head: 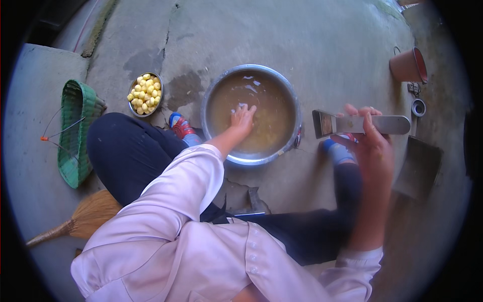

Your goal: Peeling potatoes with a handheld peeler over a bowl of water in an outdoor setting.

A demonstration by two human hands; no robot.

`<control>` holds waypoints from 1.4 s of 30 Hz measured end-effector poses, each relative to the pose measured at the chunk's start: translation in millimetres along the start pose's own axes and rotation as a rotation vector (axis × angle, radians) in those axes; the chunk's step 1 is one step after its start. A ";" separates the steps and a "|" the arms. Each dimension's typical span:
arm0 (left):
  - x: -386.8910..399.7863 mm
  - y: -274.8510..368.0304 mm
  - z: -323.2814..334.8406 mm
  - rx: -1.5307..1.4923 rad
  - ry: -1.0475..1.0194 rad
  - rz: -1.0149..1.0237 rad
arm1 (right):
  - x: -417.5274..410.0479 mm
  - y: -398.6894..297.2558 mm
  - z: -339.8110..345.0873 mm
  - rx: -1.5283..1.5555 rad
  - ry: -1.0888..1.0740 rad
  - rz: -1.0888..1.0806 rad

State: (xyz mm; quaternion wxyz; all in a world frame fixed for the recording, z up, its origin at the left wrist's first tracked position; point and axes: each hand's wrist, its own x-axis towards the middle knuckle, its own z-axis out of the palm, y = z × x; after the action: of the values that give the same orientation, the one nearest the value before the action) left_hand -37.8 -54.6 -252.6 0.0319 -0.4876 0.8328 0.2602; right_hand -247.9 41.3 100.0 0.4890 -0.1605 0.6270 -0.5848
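Observation:
A wide metal basin (297,113) of murky brown water stands between my feet, with pale yellowish pieces dimly visible under the surface. My left hand (243,119) is at the water inside the basin, fingers spread, with its fingertips partly lost in reflections; no object shows in it. To the right of the basin, my right hand (371,128) is raised and closed around a flat-handled metal peeler or scraper (349,124), whose wide head points left. A metal bowl (161,99) heaped with peeled, potato-like pieces (145,92) sits on the floor at the upper left.
A green woven basket (69,151) with a wire handle and a straw broom (90,217) lie at the left. At the right are a reddish bucket (405,68), a small metal ring-shaped item (418,108) and a dustpan-like scoop (419,168). The concrete floor (302,37) is cracked.

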 end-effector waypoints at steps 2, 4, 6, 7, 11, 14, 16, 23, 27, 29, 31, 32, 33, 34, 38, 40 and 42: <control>-4.9 5.6 0.1 0.074 0.100 0.074 | -0.8 0.2 -1.0 -0.022 0.020 0.002; -6.0 4.9 2.6 0.060 0.258 0.255 | -0.8 -0.1 0.6 0.002 -0.006 -0.003; -1.9 1.6 8.2 0.100 0.203 0.308 | -0.2 0.2 0.7 -0.001 -0.012 -0.004; 0.4 -0.8 11.6 0.140 0.151 0.358 | 0.3 0.3 1.1 -0.005 -0.023 -0.006; 2.7 -3.3 16.1 0.040 -0.043 0.254 | 1.8 4.4 -1.5 -0.012 -0.035 -0.021; -1.5 -10.3 15.0 0.096 -0.117 0.223 | 0.7 4.6 -1.9 -0.040 -0.019 -0.037; -5.8 -13.6 17.0 0.211 0.195 0.319 | 0.6 4.3 -0.8 -0.034 -0.036 -0.029; -9.2 1.9 8.1 0.128 0.117 0.421 | -1.7 3.5 -2.1 -0.008 -0.069 -0.052; -2.3 -8.1 13.1 0.273 -0.030 0.357 | -1.8 5.1 4.2 -0.023 -0.087 -0.075; -4.2 -5.1 8.1 0.271 -0.145 0.301 | -2.7 5.7 -0.5 -0.016 -0.103 -0.121; -7.2 -8.7 6.6 0.315 0.018 0.300 | 2.0 3.5 -0.3 -0.047 -0.028 -0.037; -5.7 -6.6 6.9 0.315 0.018 0.303 | 1.4 2.6 -0.7 -0.047 -0.026 -0.038; -1.8 -6.6 8.2 0.342 0.126 0.342 | 1.8 2.3 0.3 -0.054 -0.021 -0.031; 1.7 -7.7 8.8 0.369 0.234 0.380 | 2.1 2.1 1.3 -0.060 -0.017 -0.025; 7.2 -12.2 9.6 0.535 -0.054 0.411 | 3.9 3.1 2.9 -0.045 -0.034 -0.034; 3.7 -2.9 4.0 0.566 0.038 0.232 | 2.3 3.2 -0.3 -0.066 -0.026 -0.047; 3.1 1.2 -3.0 0.554 0.080 0.337 | 1.3 1.3 0.2 -0.064 -0.020 -0.054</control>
State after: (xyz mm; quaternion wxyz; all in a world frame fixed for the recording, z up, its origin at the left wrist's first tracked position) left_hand -39.8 -58.0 -250.5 0.0870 -0.3254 0.9415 0.0060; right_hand -247.8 40.5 98.3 0.4739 -0.1988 0.6357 -0.5759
